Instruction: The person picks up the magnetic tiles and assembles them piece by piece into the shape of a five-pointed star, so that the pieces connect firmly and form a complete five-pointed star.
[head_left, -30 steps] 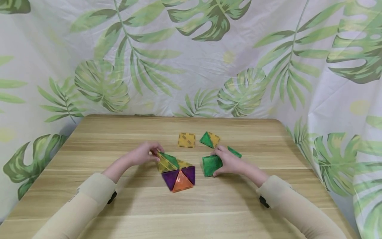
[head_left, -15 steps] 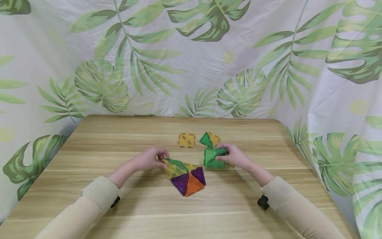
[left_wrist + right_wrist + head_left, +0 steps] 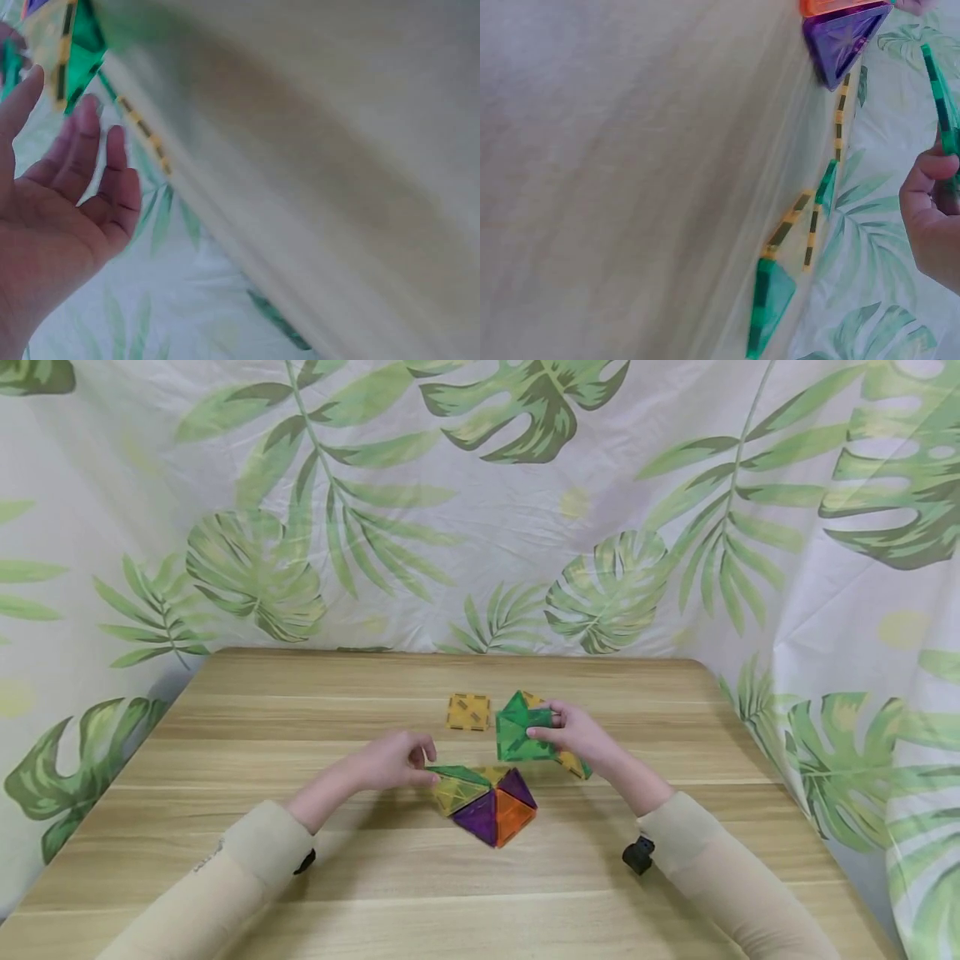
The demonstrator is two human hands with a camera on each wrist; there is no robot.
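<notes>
In the head view my left hand (image 3: 390,762) pinches the left corner of a raised build of triangular magnetic tiles (image 3: 474,820). Yellow, green, purple and orange triangles meet at its peak. From the left wrist, my thumb and fingertips show close to a yellow and a green tile (image 3: 88,45) of this build. Farther right, my right hand (image 3: 581,737) pinches a green square magnetic tile (image 3: 513,745) between thumb and fingers. The right wrist view shows this green tile (image 3: 939,97) edge-on, lifted above the table. A purple triangle (image 3: 840,45) of the build appears at the top there.
A yellow square tile (image 3: 468,712) lies behind the build. Yellow and green triangles (image 3: 532,700) lie partly behind the held tile. Under my right hand is another yellow-and-green piece (image 3: 573,765). A leaf-print cloth (image 3: 480,527) hangs behind the wooden table (image 3: 300,693).
My left hand has shifted right with the tile build, which has turned so its orange triangle faces more rightward. My right hand has carried the green square tile farther back, uncovering a yellow-and-green piece.
</notes>
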